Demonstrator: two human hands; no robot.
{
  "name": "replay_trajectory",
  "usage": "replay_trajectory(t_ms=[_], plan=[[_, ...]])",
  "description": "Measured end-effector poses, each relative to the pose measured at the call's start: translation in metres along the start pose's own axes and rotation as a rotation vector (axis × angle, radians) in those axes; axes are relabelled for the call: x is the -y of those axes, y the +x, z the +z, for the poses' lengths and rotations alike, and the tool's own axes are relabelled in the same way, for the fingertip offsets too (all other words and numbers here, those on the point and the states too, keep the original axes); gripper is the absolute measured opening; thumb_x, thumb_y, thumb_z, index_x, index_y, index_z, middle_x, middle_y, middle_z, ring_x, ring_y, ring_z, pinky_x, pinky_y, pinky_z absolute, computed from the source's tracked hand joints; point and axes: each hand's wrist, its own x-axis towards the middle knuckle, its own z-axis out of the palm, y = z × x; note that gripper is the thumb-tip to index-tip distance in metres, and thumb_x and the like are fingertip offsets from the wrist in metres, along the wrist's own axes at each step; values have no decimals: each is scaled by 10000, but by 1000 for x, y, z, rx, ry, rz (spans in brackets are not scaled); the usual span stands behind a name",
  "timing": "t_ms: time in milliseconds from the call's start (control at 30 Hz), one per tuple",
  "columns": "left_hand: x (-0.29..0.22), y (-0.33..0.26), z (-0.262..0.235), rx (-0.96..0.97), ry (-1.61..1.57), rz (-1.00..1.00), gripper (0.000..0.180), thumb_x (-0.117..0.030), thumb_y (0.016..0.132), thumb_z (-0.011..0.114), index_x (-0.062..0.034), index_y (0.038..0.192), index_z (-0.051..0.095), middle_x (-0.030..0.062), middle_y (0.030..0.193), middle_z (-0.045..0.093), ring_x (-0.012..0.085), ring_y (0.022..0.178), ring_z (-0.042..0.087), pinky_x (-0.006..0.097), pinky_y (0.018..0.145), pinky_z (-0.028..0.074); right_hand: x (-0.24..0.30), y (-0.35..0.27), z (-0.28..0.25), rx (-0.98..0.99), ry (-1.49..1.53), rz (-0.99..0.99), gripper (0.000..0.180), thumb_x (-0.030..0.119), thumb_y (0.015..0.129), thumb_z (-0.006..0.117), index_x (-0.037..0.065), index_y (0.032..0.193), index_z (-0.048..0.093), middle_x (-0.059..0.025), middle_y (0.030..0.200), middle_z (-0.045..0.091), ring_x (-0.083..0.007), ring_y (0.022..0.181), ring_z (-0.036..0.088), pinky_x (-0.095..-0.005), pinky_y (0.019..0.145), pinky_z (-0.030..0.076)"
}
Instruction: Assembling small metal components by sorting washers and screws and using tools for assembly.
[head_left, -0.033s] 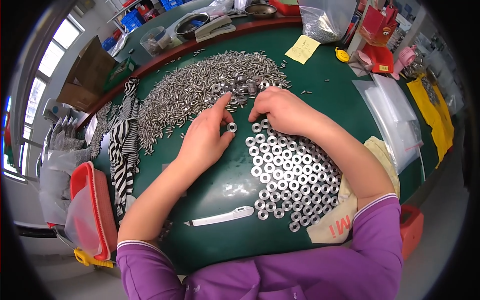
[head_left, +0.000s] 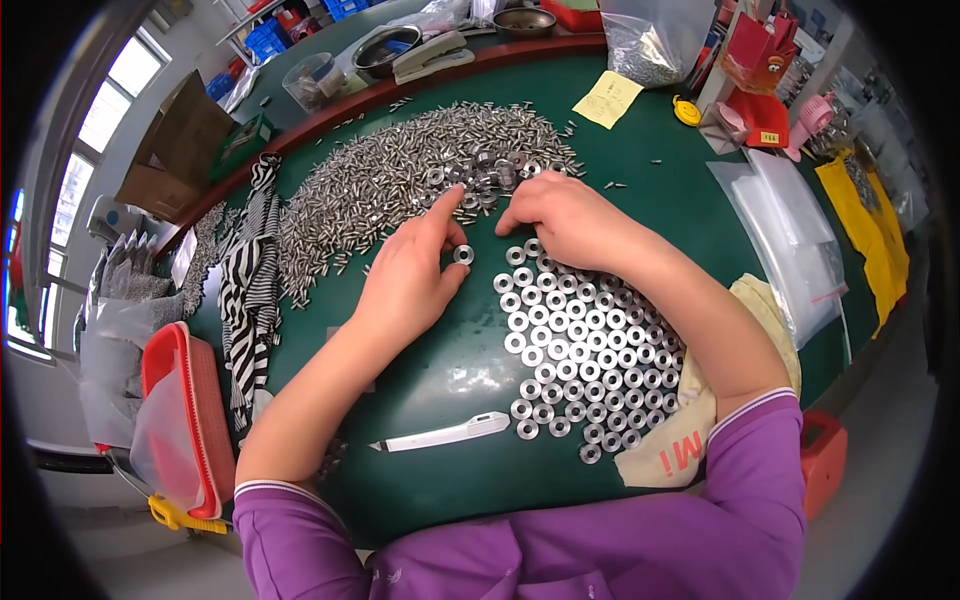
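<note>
My left hand (head_left: 412, 262) is at the middle of the green table, index finger stretched toward a cluster of metal rings (head_left: 484, 180). A single silver metal ring (head_left: 463, 255) sits between its thumb and a bent finger. To its right, my right hand (head_left: 560, 222) is bent downward, fingers apart, with nothing visible in them; its palm side is hidden. Below it, many similar rings (head_left: 578, 352) lie flat in close rows, partly covered by my right forearm. Beyond both hands spreads a large heap of small metal pins (head_left: 370, 165), against which the ring cluster rests.
A white utility knife (head_left: 440, 433) lies near me. Striped cloth (head_left: 247, 300) and a red basket (head_left: 205, 430) are at left; cream cloth (head_left: 655, 455) and clear plastic bags (head_left: 785, 235) at right. A yellow note (head_left: 607, 99) and a bag of metal parts (head_left: 650, 50) are farther back.
</note>
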Motion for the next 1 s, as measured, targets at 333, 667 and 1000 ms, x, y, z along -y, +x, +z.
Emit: replay_trajectory(t_ms=[333, 667, 1000], plan=[[42, -99, -105, -236, 1, -318, 795, 146, 718, 599, -102, 1434, 358, 29, 981, 578, 107, 853, 542, 239, 771, 445, -19, 4, -11, -268, -73, 54, 234, -1, 827, 518, 108, 945, 688, -59, 945, 652, -271, 983, 580, -364, 874, 472], [68, -174, -106, -9, 78, -515, 620, 141, 733, 549, -67, 1315, 495, 110, 1030, 616, 235, 908, 598, 312, 831, 473, -29, 1, -26, -277, -78, 182, 200, 58, 828, 551, 93, 973, 684, -75, 955, 644, -263, 968, 594, -357, 866, 476], [33, -176, -105, 118, 82, -365, 376, 142, 729, 420, 28, 1041, 595, 171, 1022, 579, 339, 993, 556, 355, 896, 440, -51, -5, -52, -318, -41, 409, 218, 75, 827, 595, 82, 1022, 692, -85, 1019, 658, -215, 903, 636, -317, 820, 502]])
